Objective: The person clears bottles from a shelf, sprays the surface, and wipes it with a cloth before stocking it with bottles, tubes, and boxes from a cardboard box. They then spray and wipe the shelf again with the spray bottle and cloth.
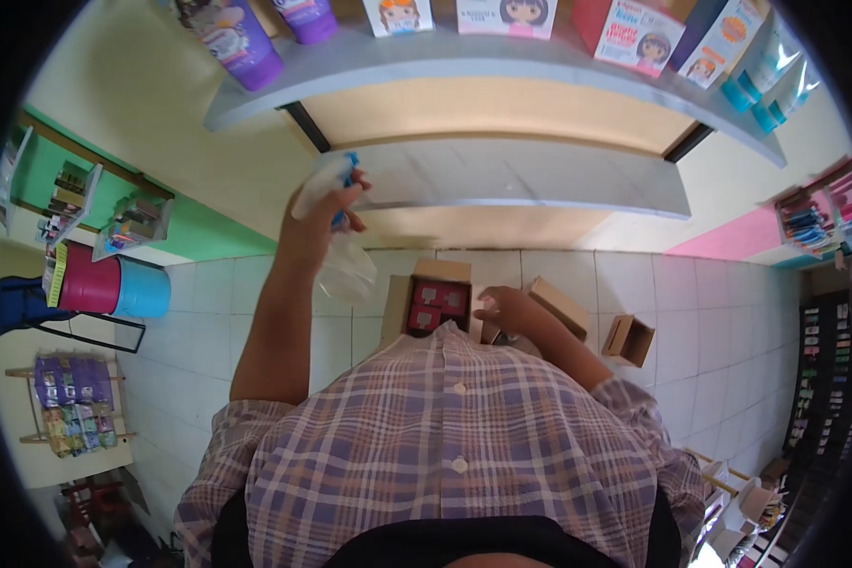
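Observation:
A clear spray bottle with a blue trigger hangs from my left hand, whose fingers wrap round its neck near the left end of the lower marble-patterned shelf. Lower down, my right hand is held beside an open cardboard box with red packages in it. The fingers of that hand are apart and curved, with nothing seen between them.
An upper shelf holds purple tubes and small boxes. On the tiled floor lie another carton and a small open box. Pink and blue drums stand at the left.

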{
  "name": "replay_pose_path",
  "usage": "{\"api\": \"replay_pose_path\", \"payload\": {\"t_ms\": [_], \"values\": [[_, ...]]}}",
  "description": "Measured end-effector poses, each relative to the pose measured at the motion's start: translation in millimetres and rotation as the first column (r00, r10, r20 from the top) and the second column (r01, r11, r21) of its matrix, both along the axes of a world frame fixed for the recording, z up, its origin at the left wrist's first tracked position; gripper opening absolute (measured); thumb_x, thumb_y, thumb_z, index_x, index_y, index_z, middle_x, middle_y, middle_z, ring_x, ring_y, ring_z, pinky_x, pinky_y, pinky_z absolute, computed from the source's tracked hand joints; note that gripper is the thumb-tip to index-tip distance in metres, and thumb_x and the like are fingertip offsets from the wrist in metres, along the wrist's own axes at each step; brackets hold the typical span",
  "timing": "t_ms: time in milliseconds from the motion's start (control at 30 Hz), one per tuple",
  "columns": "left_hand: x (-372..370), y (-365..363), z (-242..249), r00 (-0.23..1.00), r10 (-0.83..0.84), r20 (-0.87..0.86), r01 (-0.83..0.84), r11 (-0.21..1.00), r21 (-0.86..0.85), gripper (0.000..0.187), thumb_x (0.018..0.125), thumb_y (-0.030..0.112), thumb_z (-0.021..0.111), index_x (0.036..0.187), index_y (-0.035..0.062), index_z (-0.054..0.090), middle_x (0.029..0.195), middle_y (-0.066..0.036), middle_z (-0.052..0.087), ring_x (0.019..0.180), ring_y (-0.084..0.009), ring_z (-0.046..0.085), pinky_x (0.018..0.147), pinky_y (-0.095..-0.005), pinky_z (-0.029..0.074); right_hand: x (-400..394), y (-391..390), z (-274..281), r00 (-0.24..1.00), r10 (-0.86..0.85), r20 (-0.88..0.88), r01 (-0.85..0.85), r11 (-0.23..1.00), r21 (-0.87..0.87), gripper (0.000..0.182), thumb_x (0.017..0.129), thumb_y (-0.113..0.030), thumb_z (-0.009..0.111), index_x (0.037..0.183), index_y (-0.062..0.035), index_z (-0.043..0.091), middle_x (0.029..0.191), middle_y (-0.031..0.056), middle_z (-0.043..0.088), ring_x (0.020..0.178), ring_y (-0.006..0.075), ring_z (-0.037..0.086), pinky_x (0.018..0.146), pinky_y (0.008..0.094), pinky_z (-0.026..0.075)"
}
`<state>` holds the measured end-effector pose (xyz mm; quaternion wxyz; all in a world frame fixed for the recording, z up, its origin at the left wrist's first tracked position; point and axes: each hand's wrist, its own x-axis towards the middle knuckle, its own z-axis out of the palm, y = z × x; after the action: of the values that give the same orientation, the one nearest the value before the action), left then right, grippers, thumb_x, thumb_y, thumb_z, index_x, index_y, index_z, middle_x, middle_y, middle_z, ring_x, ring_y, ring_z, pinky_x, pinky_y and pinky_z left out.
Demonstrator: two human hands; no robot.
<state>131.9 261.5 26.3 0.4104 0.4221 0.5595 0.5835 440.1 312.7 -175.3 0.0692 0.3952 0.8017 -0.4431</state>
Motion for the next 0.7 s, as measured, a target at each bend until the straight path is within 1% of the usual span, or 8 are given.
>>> {"api": "replay_pose_path", "payload": {"t_ms": [67,167,267,400,500,567,633,700], "values": [[-5.1,5.2,4.9,0.996,-0.008,-0.084,0.006,1.000,-0.029,0.034,0.084,0.019,0.066,0.113,0.0012,0.065,0.104,-0.010,0.068,0.070,-0.0151,0.061,0.063,-0.0299,0.053,10.6,6.6,-74.1,0.972,0.083,0.219,-0.084,0.996,-0.005,0.052,0.084,-0.043,0.074,0.120,-0.0062,0.065,0.120,0.0189,0.065,0.114,0.0360,0.061,0.098,0.0440,0.048],[-14.3,9.2,2.5,0.991,-0.033,-0.127,0.022,0.996,-0.087,0.033,0.083,0.020,0.066,0.109,0.0005,0.066,0.102,-0.010,0.068,0.070,-0.0155,0.061,0.063,-0.0304,0.052,4.2,-9.8,-126.5,0.995,-0.015,0.097,-0.004,0.981,0.193,0.050,0.082,-0.040,0.074,0.118,-0.0066,0.065,0.118,0.0180,0.065,0.112,0.0360,0.062,0.096,0.0442,0.050],[-24.9,10.2,-8.5,0.994,-0.066,-0.089,0.053,0.989,-0.141,0.032,0.082,0.020,0.065,0.107,0.0008,0.067,0.102,-0.011,0.069,0.072,-0.0152,0.061,0.064,-0.0301,0.052,-31.6,-24.5,-155.9,0.998,0.048,0.046,-0.059,0.958,0.281,0.050,0.081,-0.040,0.074,0.116,-0.0053,0.066,0.119,0.0167,0.065,0.113,0.0364,0.061,0.094,0.0459,0.051],[-30.5,7.0,-29.6,0.991,0.070,-0.111,-0.093,0.972,-0.217,0.036,0.084,0.022,0.064,0.113,0.0003,0.065,0.110,-0.011,0.068,0.071,-0.0150,0.061,0.068,-0.0283,0.050,-63.3,-47.6,-158.6,0.935,0.221,0.277,-0.281,0.939,0.199,0.038,0.081,-0.037,0.073,0.106,-0.0092,0.070,0.109,0.0151,0.067,0.109,0.0337,0.063,0.089,0.0461,0.054],[-40.0,-0.3,-32.1,0.996,0.021,-0.088,-0.040,0.974,-0.221,0.044,0.086,0.022,0.063,0.123,-0.0007,0.059,0.118,-0.012,0.067,0.076,-0.0147,0.061,0.067,-0.0276,0.049,-47.2,-53.8,-181.0,0.998,-0.047,0.043,0.041,0.991,0.124,0.025,0.086,-0.033,0.066,0.094,-0.0097,0.072,0.102,0.0139,0.068,0.104,0.0332,0.065,0.083,0.0468,0.055],[-49.1,-0.6,-35.9,0.994,-0.019,-0.107,-0.007,0.972,-0.235,0.046,0.087,0.021,0.062,0.127,-0.0006,0.057,0.119,-0.013,0.066,0.077,-0.0146,0.062,0.067,-0.0274,0.049,-11.3,-65.0,-257.1,0.981,-0.187,0.056,0.148,0.903,0.404,0.021,0.089,-0.027,0.060,0.086,-0.0102,0.072,0.096,0.0120,0.068,0.096,0.0344,0.066,0.078,0.0470,0.055],[-55.7,-2.1,-40.9,0.998,0.012,-0.056,-0.024,0.975,-0.222,0.044,0.088,0.018,0.060,0.128,0.0004,0.055,0.122,-0.013,0.065,0.089,-0.0156,0.064,0.065,-0.0276,0.050,42.1,-59.7,-289.1,0.875,-0.449,0.181,0.395,0.878,0.272,0.017,0.090,-0.025,0.060,0.091,-0.0121,0.070,0.101,0.0108,0.066,0.098,0.0340,0.063,0.081,0.0510,0.053],[-59.3,-0.4,-42.2,0.999,0.046,-0.026,-0.051,0.972,-0.227,0.043,0.089,0.017,0.060,0.128,0.0007,0.055,0.122,-0.013,0.065,0.095,-0.0163,0.063,0.064,-0.0278,0.050,84.6,-59.6,-249.5,0.706,-0.634,0.315,0.598,0.773,0.215,0.022,0.089,-0.023,0.062,0.110,-0.0211,0.070,0.136,0.0145,0.053,0.126,0.0392,0.050,0.099,0.0579,0.046]]}}
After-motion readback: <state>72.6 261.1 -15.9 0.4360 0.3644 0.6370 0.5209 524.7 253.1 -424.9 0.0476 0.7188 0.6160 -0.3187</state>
